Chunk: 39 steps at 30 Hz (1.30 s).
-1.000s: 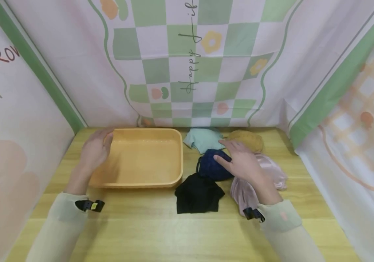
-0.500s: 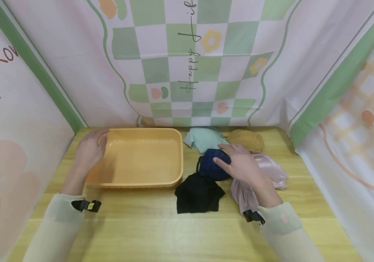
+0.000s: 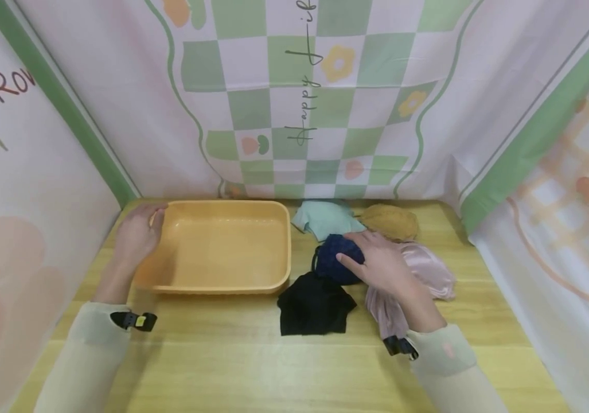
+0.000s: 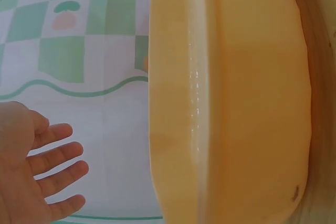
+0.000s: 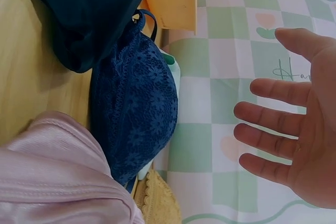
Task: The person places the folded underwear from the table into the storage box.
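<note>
1. Right grip (image 3: pixel 382 261): wide, fingers straight and spread in the right wrist view; nothing held.
2. Navy lace piece (image 3: pixel 336 258): on the bench (image 3: pixel 211 355), below the right grip and to its left, partly covered by it in the head view. Long axis apparently crosswise, left to right. Right grip plainly nearer.
3. Left grip (image 3: pixel 136 235): fingers likewise spread, empty, near the left side of the yellow tray (image 3: pixel 227 252).
4. Yellow tray: left of all five pieces.
5. Surrounding the navy lace piece: black cloth (image 3: pixel 316 307) on the near side, mint cloth (image 3: pixel 326 219) beyond, mustard lace piece (image 3: pixel 389 222) beyond-right, pink satin piece (image 3: pixel 425 265) to the right.
</note>
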Available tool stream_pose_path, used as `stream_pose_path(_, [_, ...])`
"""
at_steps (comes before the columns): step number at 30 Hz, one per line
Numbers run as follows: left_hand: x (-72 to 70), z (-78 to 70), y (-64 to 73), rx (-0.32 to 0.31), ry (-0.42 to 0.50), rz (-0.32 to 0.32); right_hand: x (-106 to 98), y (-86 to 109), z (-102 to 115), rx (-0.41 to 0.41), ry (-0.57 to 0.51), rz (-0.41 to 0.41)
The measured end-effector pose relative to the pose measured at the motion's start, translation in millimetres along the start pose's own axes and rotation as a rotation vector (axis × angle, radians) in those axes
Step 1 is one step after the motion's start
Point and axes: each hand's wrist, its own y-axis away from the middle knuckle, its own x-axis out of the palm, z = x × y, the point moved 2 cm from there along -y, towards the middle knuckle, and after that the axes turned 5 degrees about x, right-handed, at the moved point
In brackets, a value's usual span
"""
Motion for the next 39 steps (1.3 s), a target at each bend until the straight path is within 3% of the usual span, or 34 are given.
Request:
stream_pose_path(12, [-0.8, 17.0, 3.5, 0.013, 0.024, -0.016, 11, 3.8, 7, -0.019, -0.023, 0.039])
stream_pose_path(18, [-1.1, 23.9, 5.7, -0.016, 0.025, -0.009, 16, 5.1, 11, -0.011, -0.016, 0.057])
stream_pose_path(28, [1.7, 33.3, 6.0, -0.021, 0.054, -0.023, 27, 17.1, 13, 0.004, -0.03, 0.036])
stream_pose_path(39, [2.5, 43.2, 3.4, -0.07, 0.054, 0.014, 31, 21.4, 13, -0.014, -0.045, 0.024])
